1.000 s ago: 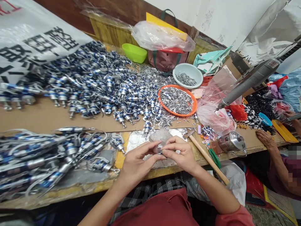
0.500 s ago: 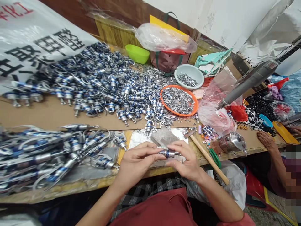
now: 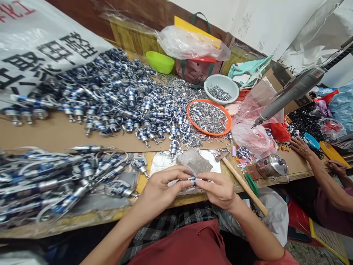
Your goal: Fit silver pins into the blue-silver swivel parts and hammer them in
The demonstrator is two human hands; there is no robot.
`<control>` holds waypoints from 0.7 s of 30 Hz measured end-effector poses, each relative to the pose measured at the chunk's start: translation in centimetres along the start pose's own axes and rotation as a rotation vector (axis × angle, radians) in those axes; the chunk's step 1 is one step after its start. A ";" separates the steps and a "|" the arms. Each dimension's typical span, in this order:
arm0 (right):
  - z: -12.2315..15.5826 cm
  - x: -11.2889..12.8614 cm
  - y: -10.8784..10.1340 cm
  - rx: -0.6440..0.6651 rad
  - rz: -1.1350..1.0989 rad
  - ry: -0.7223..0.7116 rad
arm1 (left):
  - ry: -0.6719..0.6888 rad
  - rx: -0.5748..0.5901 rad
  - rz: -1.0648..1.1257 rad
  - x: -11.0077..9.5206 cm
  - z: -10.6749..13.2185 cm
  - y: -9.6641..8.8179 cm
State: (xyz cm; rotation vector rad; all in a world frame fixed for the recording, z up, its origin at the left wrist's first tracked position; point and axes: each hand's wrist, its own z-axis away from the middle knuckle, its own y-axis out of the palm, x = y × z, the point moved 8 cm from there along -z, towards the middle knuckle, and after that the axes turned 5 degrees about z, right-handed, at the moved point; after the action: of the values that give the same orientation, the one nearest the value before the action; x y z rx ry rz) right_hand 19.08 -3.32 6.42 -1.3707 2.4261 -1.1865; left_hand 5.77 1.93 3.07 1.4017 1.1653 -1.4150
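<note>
Left hand (image 3: 162, 186) and right hand (image 3: 220, 188) meet over the near edge of the bench (image 3: 179, 201), thumb and fingers of each pinching an end of one small blue-and-silver metal fitting (image 3: 193, 180). Fingertips cover much of it, so its full shape cannot be told.

At 12 o'clock from the fitting, just beyond the fingers, a rough grey block (image 3: 194, 161) lies on a white sheet (image 3: 161, 162). Hammer (image 3: 245, 185) with a smooth wooden handle slants from 2 to 4 o'clock, near the right hand; green-handled scissors (image 3: 251, 185) lie beside it at 3, and a shiny lidded steel mug (image 3: 271, 165) stands farther out.

Toward 1 o'clock come an orange dish (image 3: 228, 129) of flat metal links and a pale blue bowl (image 3: 234, 90) of slim pins. A grey power screwdriver (image 3: 289, 96) slants across at 2. Glossy blue-and-silver fittings with curved strips heap up (image 3: 132, 99) at 10 to 11, with another cluster (image 3: 85, 173) at 9. A co-worker's hand (image 3: 301, 148) rests at 3 o'clock, well apart.
</note>
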 end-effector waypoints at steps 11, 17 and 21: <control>-1.4 -7.2 1.0 0.081 -0.025 0.380 | -0.402 -0.100 0.440 6.0 1.0 1.3; -3.2 -9.2 2.5 0.024 0.026 0.374 | -0.423 -0.149 0.480 6.9 0.6 0.9; -2.0 -4.6 2.1 0.092 0.027 0.289 | -0.451 -0.108 0.504 6.6 0.9 0.8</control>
State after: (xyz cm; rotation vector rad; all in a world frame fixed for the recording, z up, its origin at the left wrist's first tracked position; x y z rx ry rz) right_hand 19.44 2.00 5.18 -1.2108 2.5250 -1.5656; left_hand 5.90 1.24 -3.61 1.1164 0.5397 -1.1954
